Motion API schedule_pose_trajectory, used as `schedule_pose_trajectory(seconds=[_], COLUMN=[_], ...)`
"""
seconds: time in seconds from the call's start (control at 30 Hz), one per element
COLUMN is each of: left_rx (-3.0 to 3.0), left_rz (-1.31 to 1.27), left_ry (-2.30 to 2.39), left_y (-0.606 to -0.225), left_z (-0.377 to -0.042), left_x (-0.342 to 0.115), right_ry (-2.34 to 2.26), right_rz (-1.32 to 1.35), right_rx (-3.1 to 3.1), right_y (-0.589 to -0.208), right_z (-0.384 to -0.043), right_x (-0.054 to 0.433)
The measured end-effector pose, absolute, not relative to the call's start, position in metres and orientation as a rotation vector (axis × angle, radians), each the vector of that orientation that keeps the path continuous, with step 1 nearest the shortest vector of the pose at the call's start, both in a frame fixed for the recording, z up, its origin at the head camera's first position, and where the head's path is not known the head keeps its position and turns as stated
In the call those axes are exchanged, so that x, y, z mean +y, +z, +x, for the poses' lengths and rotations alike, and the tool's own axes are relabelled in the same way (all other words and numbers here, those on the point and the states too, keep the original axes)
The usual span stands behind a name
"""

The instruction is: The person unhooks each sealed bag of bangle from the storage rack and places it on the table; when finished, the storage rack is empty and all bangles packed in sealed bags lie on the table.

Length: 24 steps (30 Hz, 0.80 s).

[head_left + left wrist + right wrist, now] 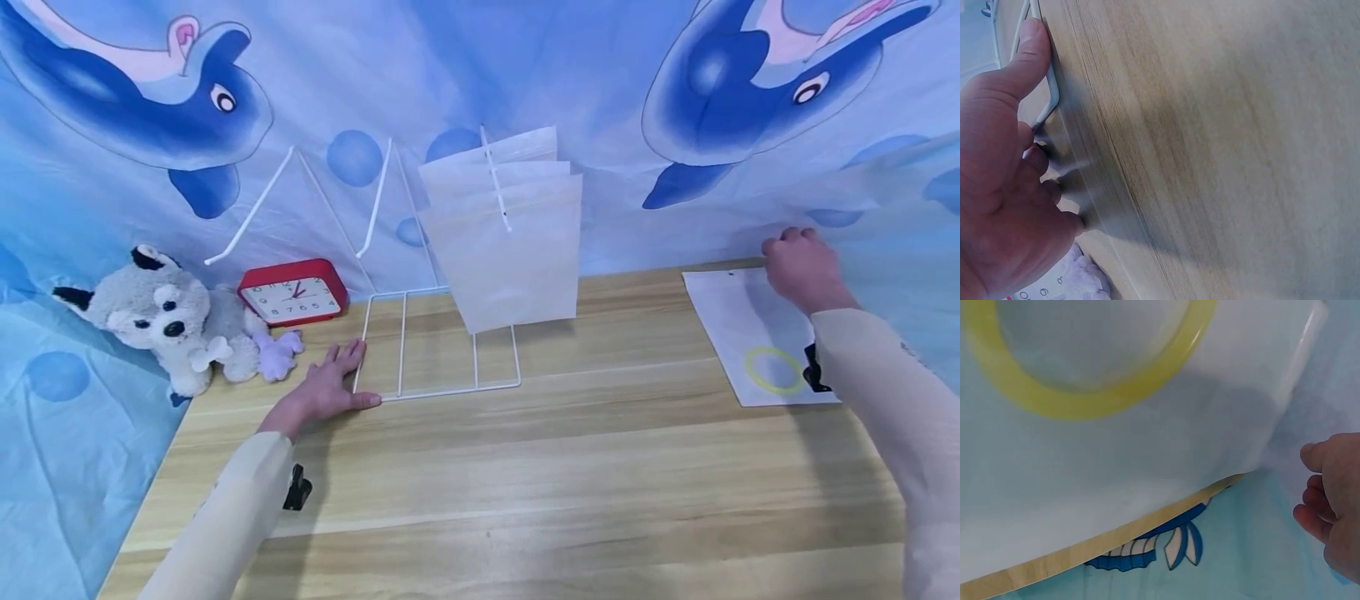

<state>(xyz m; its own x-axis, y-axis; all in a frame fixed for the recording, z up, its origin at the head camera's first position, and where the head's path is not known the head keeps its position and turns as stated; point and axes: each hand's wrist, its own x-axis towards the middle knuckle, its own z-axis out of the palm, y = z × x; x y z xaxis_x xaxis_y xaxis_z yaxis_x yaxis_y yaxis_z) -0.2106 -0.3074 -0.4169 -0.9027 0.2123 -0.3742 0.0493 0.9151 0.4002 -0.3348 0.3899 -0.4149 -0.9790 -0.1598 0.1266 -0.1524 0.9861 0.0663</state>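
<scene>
The right hand (801, 268), fingers curled and holding nothing, rests at the bag's (738, 325) 12 o'clock edge; the left hand (330, 387) presses flat on the rack (438, 390).

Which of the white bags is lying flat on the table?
The white bag with the yellow ring, at the right hand. The other bags stand upright in the wire rack.

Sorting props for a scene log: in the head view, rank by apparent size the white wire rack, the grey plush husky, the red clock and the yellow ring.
1. White wire rack
2. Grey plush husky
3. Red clock
4. Yellow ring
</scene>
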Motion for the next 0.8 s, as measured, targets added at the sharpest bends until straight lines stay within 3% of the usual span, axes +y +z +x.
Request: schedule_pose_trajectory(seconds=[0.13, 0.37, 0.8], left_rx=[2.669, 2.685, 2.689], left_rz=[0.192, 0.196, 0.202], left_ry=[0.536, 0.508, 0.542], left_y=[-0.418, -0.424, -0.435], left_z=[-0.212, -0.221, -0.243], left_x=[-0.308, -0.303, -0.292], right_ry=[0.036, 0.381, 1.283], right_rz=[0.251, 0.522, 0.805], right_rx=[-3.034, -2.995, -2.567], right_y=[-0.405, -0.382, -0.298], right_z=[-0.332, -0.316, -0.291], right_x=[0.379, 0.349, 0.246])
